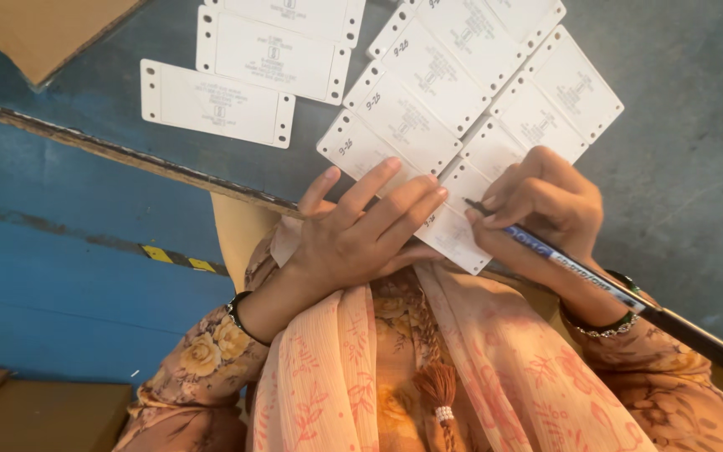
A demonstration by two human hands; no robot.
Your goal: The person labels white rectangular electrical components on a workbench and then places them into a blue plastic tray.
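Writing on a flat white rectangular plastic tag (453,230) with small holes along its short ends, the right hand (546,201) has its fingers (508,205) pinched tight around a blue-and-black marker pen (596,280), tip touching the tag. That tag sits at the near edge of the grey-blue counter (688,151), last in a slanted row of matching tags (462,92), some with handwritten marks. The left hand (361,230) lies flat on it, fingers spread and gripping nothing. Three more white tags (244,75) lie off to the left, near a brown cardboard sheet (43,29).
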